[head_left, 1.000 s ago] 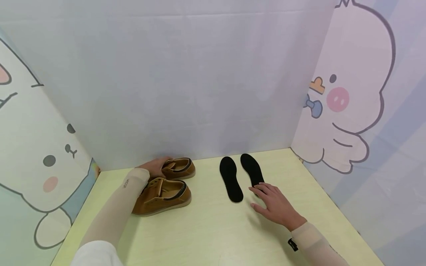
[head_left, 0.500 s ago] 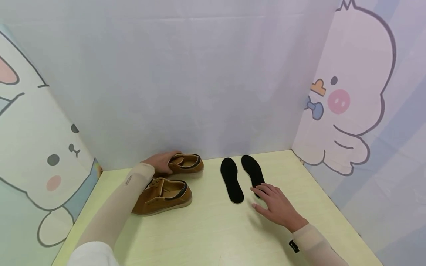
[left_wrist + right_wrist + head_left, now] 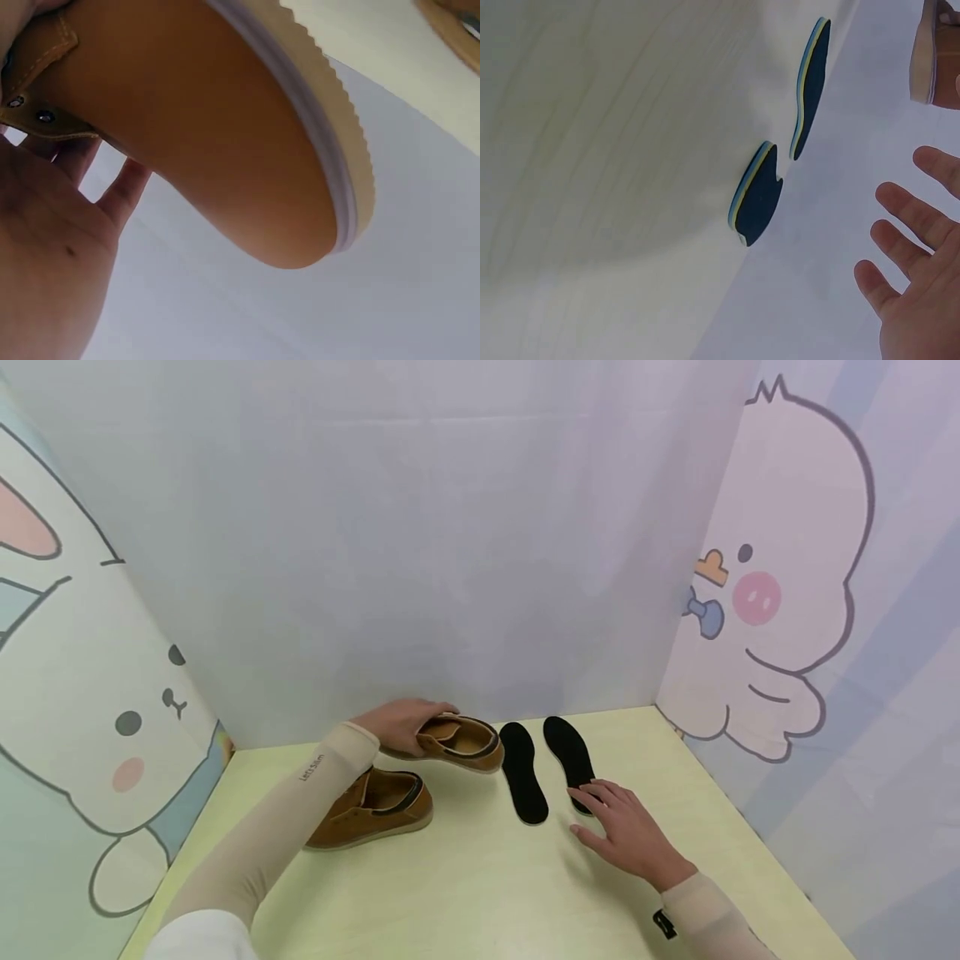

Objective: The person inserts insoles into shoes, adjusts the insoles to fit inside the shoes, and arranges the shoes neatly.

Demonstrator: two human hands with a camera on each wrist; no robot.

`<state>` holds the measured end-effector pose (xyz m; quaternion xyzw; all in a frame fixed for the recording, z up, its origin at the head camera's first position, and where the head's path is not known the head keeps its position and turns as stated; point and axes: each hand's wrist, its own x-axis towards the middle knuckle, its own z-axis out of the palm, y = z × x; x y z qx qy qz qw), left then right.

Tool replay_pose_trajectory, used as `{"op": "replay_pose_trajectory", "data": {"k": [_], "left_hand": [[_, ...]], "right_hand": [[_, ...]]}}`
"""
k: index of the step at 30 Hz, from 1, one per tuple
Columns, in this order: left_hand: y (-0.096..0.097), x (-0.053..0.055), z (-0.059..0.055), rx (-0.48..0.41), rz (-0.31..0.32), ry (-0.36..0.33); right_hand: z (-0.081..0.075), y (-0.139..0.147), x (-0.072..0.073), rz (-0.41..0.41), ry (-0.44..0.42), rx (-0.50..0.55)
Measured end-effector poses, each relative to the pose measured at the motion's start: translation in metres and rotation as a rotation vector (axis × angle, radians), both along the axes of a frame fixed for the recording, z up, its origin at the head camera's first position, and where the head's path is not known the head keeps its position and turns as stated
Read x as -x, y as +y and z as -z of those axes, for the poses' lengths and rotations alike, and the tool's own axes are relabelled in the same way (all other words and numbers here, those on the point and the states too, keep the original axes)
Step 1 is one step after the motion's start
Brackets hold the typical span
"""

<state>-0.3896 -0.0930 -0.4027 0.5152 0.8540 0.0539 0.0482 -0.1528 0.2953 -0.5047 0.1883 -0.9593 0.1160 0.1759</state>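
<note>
My left hand [image 3: 397, 723] grips a brown lace-up shoe [image 3: 468, 745] around its lacing area, near the back wall. In the left wrist view the shoe's brown leather side [image 3: 202, 127] and pale ridged sole fill much of the frame, off the table. Its heel overlaps the far end of one black insole [image 3: 525, 777] in the head view. The matching brown shoe [image 3: 375, 814] stands on the table, partly behind my left forearm. My right hand [image 3: 626, 835] hovers with spread fingers over the near end of the second black insole [image 3: 568, 747], holding nothing; blue and yellow layers edge the insoles.
A pale wood-grain table [image 3: 480, 893] carries everything. A plain whitish curtain [image 3: 450, 543] rises right behind it, and cartoon-printed side walls [image 3: 795, 568] bound it left and right.
My left hand has brought the far shoe up and to the right, away from the other shoe and toward the insoles. The right hand has stayed nearly in place.
</note>
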Motion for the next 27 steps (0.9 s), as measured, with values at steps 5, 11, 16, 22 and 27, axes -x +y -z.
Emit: {"op": "replay_pose_trajectory", "data": {"k": [5, 11, 16, 22, 27], "left_hand": [[0.022, -0.018, -0.003, 0.015, 0.080, 0.031], [0.044, -0.039, -0.002, 0.030, 0.181, 0.048], [0.057, -0.050, 0.009, 0.051, 0.242, 0.025], [0.068, -0.061, 0.026, 0.077, 0.314, 0.048], [0.075, -0.069, 0.032, 0.104, 0.344, 0.037]], "right_hand": [[-0.001, 0.000, -0.002, -0.003, 0.005, 0.010], [-0.002, 0.002, -0.005, 0.000, 0.023, 0.007], [-0.001, 0.004, -0.006, 0.002, 0.030, 0.004], [0.001, 0.005, -0.006, 0.005, 0.037, 0.011], [0.003, 0.006, -0.007, 0.008, 0.026, 0.014]]}}
